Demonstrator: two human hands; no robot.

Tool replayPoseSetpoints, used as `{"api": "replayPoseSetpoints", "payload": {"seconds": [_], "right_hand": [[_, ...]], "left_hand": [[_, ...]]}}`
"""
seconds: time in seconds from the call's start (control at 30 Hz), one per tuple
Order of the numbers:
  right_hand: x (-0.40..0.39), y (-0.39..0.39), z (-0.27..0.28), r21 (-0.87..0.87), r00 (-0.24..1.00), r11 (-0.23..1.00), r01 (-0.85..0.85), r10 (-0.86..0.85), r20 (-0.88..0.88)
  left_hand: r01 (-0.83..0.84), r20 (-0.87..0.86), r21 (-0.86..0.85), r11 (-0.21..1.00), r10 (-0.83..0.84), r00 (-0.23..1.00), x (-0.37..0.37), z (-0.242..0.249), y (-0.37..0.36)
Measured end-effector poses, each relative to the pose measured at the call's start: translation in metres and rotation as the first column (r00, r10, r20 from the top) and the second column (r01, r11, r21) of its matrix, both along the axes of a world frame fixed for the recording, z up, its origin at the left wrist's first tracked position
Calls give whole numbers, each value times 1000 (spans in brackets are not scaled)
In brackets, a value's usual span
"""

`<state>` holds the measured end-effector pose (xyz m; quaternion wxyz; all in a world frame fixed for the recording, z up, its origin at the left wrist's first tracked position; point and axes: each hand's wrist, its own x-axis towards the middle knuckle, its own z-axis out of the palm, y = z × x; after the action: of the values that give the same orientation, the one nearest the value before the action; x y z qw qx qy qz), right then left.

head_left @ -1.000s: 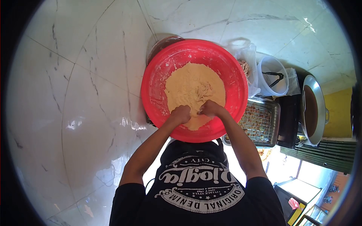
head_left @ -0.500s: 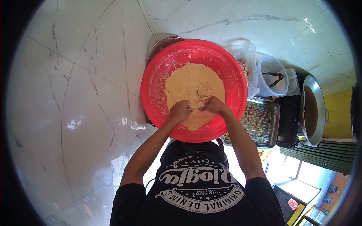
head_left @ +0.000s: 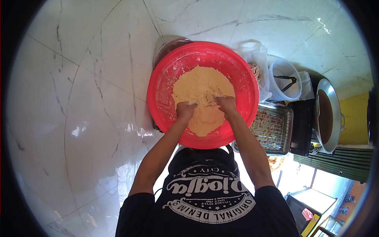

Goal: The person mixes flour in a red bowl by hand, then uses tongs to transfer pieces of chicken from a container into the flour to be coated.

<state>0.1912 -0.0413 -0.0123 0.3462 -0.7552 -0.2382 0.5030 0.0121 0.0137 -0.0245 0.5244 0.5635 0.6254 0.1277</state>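
Observation:
A wide red basin holds a bed of pale yellow flour. Thin pale strips, dusted with flour, lie in a small heap at its middle. My left hand is over the flour on the left side, its floury fingers loosely stretched toward the heap. On the other side, my right hand has its fingertips right at the strips, fingers apart. Flour whitens the fingertips of both hands.
Right of the basin stand a clear bag of pale strips and a white bucket with black-handled tongs. Below them is a metal tray with a wire rack. Farther right, a large wok holds brown liquid.
My hands have moved apart from close together over the flour. The left shifted left and slightly up; the right moved up to the strips, its fingers loosening.

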Motion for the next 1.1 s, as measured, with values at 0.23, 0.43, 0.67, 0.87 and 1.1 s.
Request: {"api": "replayPoseSetpoints", "payload": {"seconds": [0.23, 0.43, 0.67, 0.87, 1.1], "right_hand": [[-52, 39, -24, 11, 663, 761, 649, -573, 482], [-68, 16, -2, 41, 686, 702, 711, -705, 180], [-73, 17, 8, 76, 768, 796, 600, -600, 226], [-52, 17, 18, 80, 877, 900, 428, -435, 204], [-13, -11, -8, -177, 756, 934, -311, 356, 549]], "left_hand": [[-376, -332, 355, 856, 492, 805, 64, 4, -18], [-342, -222, 239, 909, 394, 892, 57, 14, -25], [-353, -216, 176, 919, 386, 897, 56, 16, -23], [-58, -283, 402, 914, 185, 941, 61, 16, -18], [591, -213, 152, 792, -557, 802, 11, -17, -1]]}}
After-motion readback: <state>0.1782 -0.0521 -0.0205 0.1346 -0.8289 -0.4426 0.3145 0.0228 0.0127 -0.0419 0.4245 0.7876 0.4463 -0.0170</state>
